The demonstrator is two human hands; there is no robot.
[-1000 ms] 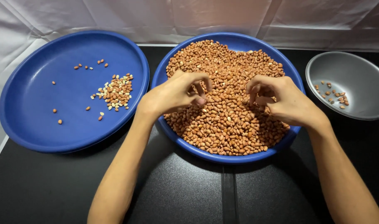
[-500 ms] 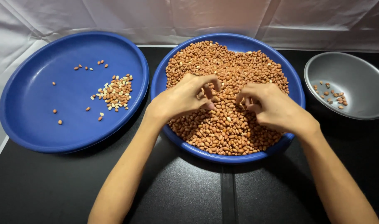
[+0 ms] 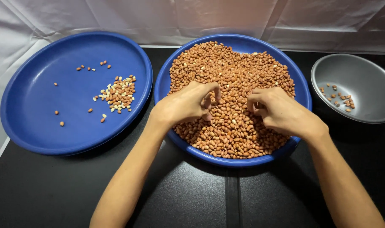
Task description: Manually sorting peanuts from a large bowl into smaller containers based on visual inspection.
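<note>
A round blue tray [image 3: 163, 86] in the middle holds a deep heap of brown peanuts [image 3: 232, 71]. Both my hands rest on that heap near its front. My left hand [image 3: 186, 103] has its fingers curled and pinched together over the nuts. My right hand [image 3: 276, 110] is curled the same way, a short gap to the right. Whether either hand pinches a nut is hidden by the fingers. A second, larger blue tray [image 3: 36, 105] on the left carries a small pile of peanuts [image 3: 118, 93] and a few scattered ones.
A grey metal bowl [image 3: 361, 74] at the right holds several peanuts [image 3: 340, 98]. All three containers stand on a black tabletop [image 3: 53, 190]. White cloth [image 3: 167, 19] hangs along the back and left.
Both hands have slid toward each other over the heap, the right one moving left and nearer the front. The gap between them has narrowed. Trays and bowl have not moved.
</note>
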